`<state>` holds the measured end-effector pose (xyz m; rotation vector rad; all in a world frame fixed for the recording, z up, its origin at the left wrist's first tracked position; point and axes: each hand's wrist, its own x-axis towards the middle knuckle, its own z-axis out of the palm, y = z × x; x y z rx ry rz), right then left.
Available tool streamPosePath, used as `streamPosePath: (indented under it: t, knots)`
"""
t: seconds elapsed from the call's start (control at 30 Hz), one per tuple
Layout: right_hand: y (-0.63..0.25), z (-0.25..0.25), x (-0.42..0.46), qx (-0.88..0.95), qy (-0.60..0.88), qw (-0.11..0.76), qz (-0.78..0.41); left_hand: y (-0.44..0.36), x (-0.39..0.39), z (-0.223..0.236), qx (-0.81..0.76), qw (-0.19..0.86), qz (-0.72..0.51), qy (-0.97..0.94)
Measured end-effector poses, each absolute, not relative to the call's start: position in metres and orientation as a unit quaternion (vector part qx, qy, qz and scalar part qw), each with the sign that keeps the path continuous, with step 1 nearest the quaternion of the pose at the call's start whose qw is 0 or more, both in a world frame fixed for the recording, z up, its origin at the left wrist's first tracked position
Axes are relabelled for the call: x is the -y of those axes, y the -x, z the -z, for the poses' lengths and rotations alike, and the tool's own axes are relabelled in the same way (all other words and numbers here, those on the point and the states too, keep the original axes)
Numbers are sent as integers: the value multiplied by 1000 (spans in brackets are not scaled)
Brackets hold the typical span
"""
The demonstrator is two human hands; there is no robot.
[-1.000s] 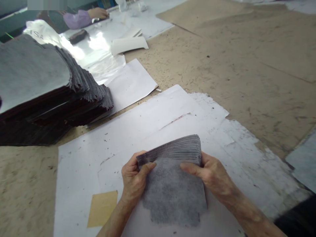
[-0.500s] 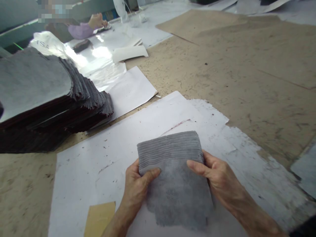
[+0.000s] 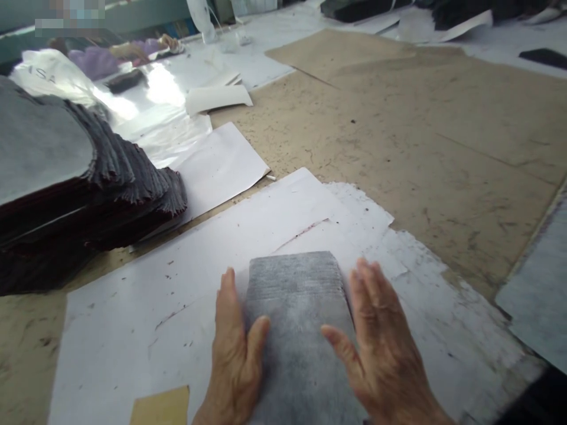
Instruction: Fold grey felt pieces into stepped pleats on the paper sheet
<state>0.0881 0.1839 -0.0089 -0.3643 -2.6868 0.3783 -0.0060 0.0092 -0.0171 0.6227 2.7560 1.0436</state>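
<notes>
A stack of grey fabric pieces [image 3: 296, 330] lies on white paper in front of me, its layered far edge showing as fine lines. Along its left side is my left hand [image 3: 237, 354], fingers straight and thumb apart, the thumb tip at the stack's top edge. My right hand [image 3: 381, 336] flanks the right side, slightly blurred, with fingers stretched out and the thumb over the top layer. Neither hand is gripped round the stack. The near end of the stack runs out of view at the bottom.
A tall stack of dark, grey-backed pieces [image 3: 88, 177] stands at the left. White paper sheets [image 3: 186, 265] cover the brown table [image 3: 420, 136]. A yellow card [image 3: 162, 407] lies at the near left. Clear plastic [image 3: 150, 112] and another person's purple sleeve [image 3: 95, 62] are at the far left.
My hands have gone from gripping the fabric stack to lying open along its sides. The stack is lower and its far edge more even. The view has shifted slightly right.
</notes>
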Motion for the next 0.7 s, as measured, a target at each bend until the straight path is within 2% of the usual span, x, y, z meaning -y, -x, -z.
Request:
streamPosePath:
  t: [0.1,0.2,0.33,0.5,0.63,0.7]
  knots:
    - [-97,14,-179,983,77,138,-88,6,-10,22,-917,23,-179,-355]
    - [-100,10,-179,986,76,119,-90,8,-12,19,-915,-6,-112,-388]
    - [-104,2,-180,972,107,175,-116,5,-12,15,-903,-30,-126,-409]
    - [-113,11,-178,975,81,144,-146,2,-6,17,-882,62,-169,-436]
    - [-103,8,-188,918,205,214,-262,15,-7,8,-903,81,-326,-267]
    - [-93,5,-192,891,269,207,-301,23,-14,3,-913,78,-355,-183]
